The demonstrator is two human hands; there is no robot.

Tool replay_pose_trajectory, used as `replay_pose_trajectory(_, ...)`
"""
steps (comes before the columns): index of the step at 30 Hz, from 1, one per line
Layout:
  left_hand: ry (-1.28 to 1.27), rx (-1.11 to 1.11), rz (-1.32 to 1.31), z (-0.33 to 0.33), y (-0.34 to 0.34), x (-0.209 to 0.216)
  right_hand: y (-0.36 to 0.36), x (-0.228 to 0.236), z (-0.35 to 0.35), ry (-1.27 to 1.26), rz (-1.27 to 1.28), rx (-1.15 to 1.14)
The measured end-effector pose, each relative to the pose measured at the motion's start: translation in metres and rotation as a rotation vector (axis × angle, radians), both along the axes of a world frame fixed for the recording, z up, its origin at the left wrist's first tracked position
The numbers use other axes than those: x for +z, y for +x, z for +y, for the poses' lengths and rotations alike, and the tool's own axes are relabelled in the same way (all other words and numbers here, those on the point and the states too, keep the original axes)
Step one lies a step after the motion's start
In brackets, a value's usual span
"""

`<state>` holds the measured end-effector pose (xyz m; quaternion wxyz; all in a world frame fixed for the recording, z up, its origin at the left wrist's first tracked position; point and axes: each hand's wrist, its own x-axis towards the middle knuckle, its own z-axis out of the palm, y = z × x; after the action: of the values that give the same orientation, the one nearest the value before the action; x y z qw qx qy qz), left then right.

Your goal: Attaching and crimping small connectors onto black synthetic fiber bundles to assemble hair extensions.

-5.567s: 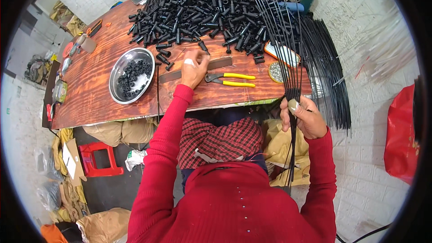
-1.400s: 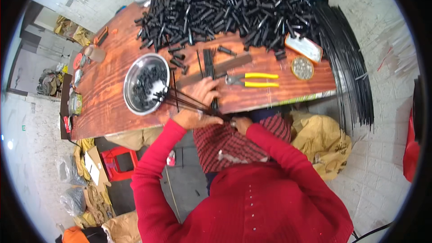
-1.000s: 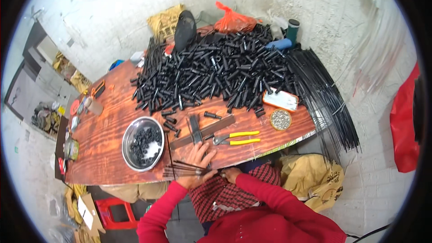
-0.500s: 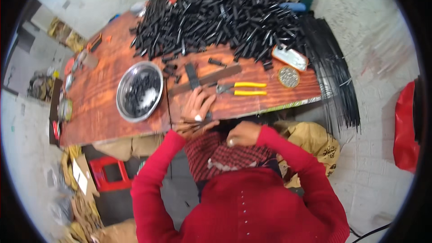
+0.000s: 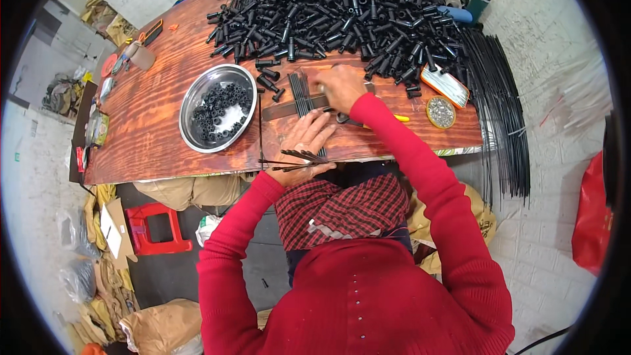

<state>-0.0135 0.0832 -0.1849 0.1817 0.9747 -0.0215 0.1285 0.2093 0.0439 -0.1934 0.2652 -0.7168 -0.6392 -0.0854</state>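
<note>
Near the front edge of the counter point(image 5: 144, 131), the left hand point(image 5: 302, 139) is resting, fingers stretched, over slim black rods point(image 5: 299, 92) that are lying across a flat brown strip point(image 5: 279, 110); blunt-tipped rods point(image 5: 305, 156) are fanning over its thumb. The right hand point(image 5: 342, 89) is hovering close by, apart from it, but blur and angle are hiding whether it is gripping anything. Both are apparently evening up the rods, the next move probably calling for steady left-hand pressure. Behind, glossy black tubes point(image 5: 328, 20) are lying heaped; small rings point(image 5: 220, 102) are sitting in a smooth steel bowl point(image 5: 187, 118).

Downward fisheye view from head height
</note>
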Motion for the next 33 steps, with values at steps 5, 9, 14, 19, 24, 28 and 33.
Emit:
replay_pose_trajectory(5,-0.011,-0.047,-0.009,0.006,0.005,-0.006,0.014,0.003,0.003,0.066,-0.104,-0.155)
replay_pose_trajectory(9,-0.052,-0.058,-0.031,0.007,0.008,-0.007,0.008,0.009,0.001,0.090,0.005,-0.148)
replay_pose_trajectory(14,-0.103,-0.054,-0.042,0.009,0.007,-0.006,-0.008,0.029,-0.028,-0.050,0.540,0.182)
replay_pose_trajectory(19,-0.197,-0.054,-0.067,0.016,0.006,-0.015,-0.032,0.076,-0.091,-0.531,1.041,0.608)
replay_pose_trajectory(24,-0.173,-0.068,-0.069,0.019,0.008,-0.023,-0.076,0.065,-0.095,-0.133,0.447,0.580)
replay_pose_trajectory(28,-0.258,-0.055,-0.102,0.012,0.007,-0.017,-0.089,0.048,-0.100,-0.039,0.418,0.420)
replay_pose_trajectory(33,-0.111,-0.073,-0.092,0.013,0.005,-0.016,-0.097,0.051,-0.105,0.067,0.454,0.399)
